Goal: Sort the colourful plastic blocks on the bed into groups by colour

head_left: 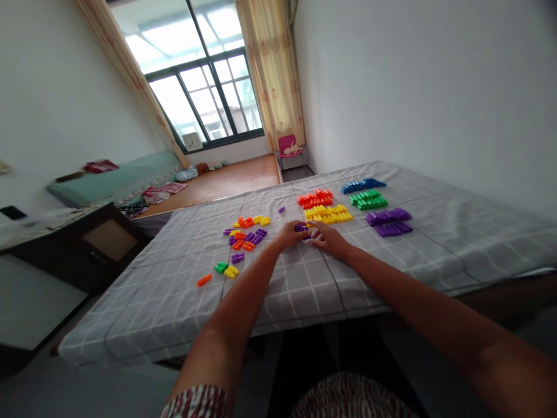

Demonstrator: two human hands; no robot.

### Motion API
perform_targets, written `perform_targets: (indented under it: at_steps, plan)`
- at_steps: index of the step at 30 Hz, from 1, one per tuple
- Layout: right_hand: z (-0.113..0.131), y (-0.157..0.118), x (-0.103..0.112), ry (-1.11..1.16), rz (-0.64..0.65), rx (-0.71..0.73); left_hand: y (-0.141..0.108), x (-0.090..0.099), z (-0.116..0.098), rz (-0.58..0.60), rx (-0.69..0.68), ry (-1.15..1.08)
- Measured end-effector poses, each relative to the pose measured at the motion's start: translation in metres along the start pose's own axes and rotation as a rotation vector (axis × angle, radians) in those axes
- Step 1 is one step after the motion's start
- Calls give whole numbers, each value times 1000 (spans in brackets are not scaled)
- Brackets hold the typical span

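Near the middle of the checked cloth, my left hand (290, 234) has its fingers closed on purple pieces (301, 229). My right hand (327, 239) is just to the right, its fingers apart and close to the same pieces. Right behind my hands lies a yellow group (328, 215), with an orange-red group (315, 198) beyond it. Farther right are blue (363, 185), green (368, 200) and purple (389, 222) groups. Mixed purple, orange and yellow pieces (248, 237) lie scattered to the left of my hands.
Green pieces (221, 267) and an orange piece (204, 280) lie nearer the front left. One purple piece (281, 209) sits alone behind my left hand. The cloth-covered surface (296, 290) meets a white wall on the right; a dark cabinet (100, 249) stands left.
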State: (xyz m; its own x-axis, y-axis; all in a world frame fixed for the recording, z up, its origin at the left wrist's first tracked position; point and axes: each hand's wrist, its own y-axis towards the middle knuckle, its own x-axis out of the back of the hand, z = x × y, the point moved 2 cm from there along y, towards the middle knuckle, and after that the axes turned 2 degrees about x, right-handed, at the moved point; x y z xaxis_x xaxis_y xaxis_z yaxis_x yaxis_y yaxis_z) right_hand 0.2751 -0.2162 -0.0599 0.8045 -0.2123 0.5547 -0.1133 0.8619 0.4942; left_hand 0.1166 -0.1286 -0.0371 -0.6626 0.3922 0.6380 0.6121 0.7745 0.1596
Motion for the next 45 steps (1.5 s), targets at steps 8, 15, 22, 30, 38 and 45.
perform_targets:
  at_steps: [8,15,22,30,38,45]
  plan:
    - [-1,5,0,-20,-10,-71,-12,-2,18,16,65,-353]
    - [-6,-15,82,-103,-96,-100,-9,17,24,-212,59,110]
    - [-25,-103,231,-409,-233,-329,2,17,30,-195,162,248]
    - [-39,-125,239,-443,-244,-365,2,17,21,-205,160,283]
    - [-26,-80,192,-405,-264,-225,5,-9,3,-173,72,-97]
    - [25,-10,57,-211,39,169,1,-47,-36,18,159,-535]
